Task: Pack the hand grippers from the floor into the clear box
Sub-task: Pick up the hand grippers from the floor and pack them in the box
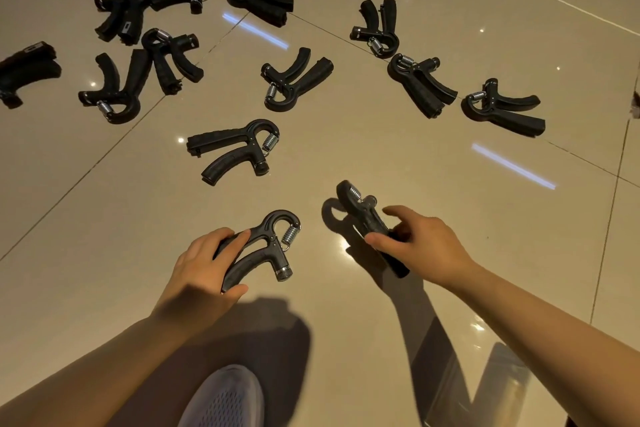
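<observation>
L hand (201, 263) grips one hand gripper (263, 246) by both handles, R hand (420, 243) another (367, 215); lift both w/ firm hold; clear box not in view.

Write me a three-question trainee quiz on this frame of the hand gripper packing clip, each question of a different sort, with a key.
1. True or false: the left hand holds nothing.
2. Multiple choice: where is the hand gripper in the right hand relative to the floor? A) lying flat, untouched B) tilted, spring end up C) inside a clear box
3. Fill in: the loose gripper nearest the hands lies ahead of the ___ hand.

Key
1. False: its fingers curl round a gripper.
2. B: the right-hand gripper is tilted, its spring end raised over its shadow.
3. Left.
</observation>
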`<state>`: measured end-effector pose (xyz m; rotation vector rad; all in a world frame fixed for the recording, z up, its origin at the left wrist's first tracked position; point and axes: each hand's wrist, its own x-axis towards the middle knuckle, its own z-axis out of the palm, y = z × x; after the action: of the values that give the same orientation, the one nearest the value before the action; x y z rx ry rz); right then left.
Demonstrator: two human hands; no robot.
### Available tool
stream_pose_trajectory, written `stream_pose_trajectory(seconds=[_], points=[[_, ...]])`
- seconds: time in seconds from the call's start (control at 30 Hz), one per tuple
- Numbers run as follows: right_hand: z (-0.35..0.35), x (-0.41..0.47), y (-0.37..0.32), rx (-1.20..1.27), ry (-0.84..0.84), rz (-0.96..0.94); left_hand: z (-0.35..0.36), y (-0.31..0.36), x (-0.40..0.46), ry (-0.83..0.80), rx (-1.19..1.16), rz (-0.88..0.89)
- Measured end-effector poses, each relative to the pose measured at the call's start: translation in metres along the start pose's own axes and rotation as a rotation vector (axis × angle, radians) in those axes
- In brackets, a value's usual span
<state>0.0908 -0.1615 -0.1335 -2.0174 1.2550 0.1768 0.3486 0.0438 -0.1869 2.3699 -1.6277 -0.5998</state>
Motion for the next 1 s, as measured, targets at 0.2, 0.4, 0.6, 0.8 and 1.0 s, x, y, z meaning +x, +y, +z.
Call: stream_pose_trajectory(seconds=[0.2, 0.4, 0.6, 0.8, 1.0], points=[[-0.002, -0.009, 0.01, 0.455, 0.045, 0.137, 0.002, 0.005, -0.001, -0.039, -0.048, -0.092], [-0.002, -0.008, 0.006, 0.192, 0.271, 0.195, -0.012, 0.024, 0.006, 0.006, -0.035, -0.119], [-0.018, -0.01, 0.005, 0.099, 0.164, 0.278, -0.015, 0.064, 0.009, 0.007, -0.18, -0.186], [-0.062, -0.066, 0.004, 0.052, 0.275, 0.137, -0.002, 0.127, -0.009, 0.018, -0.706, -0.319], [-0.111, -0.169, 0.021, 0.352, 0.535, 0.091, -0.01, 0.217, -0.03, -0.01, -0.917, -0.046]])
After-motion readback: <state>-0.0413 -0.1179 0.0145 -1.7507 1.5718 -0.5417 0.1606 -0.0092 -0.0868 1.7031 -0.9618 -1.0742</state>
